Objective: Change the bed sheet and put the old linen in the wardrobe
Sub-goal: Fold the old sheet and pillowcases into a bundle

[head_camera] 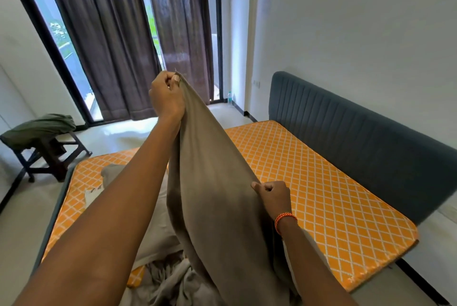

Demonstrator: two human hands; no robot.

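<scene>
While the left hand [166, 98] pinches the grey sheet [210, 182] high by 1 corner and the right hand [272, 195] grips its edge lower, over the bare orange mattress [321, 182], the hanging end could drag the crumpled linen [168, 281] below, or slip from the thin pinch.

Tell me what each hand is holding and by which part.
Both hold the grey sheet. The left hand pinches its top edge, raised high; the right hand grips an edge lower down.
</scene>
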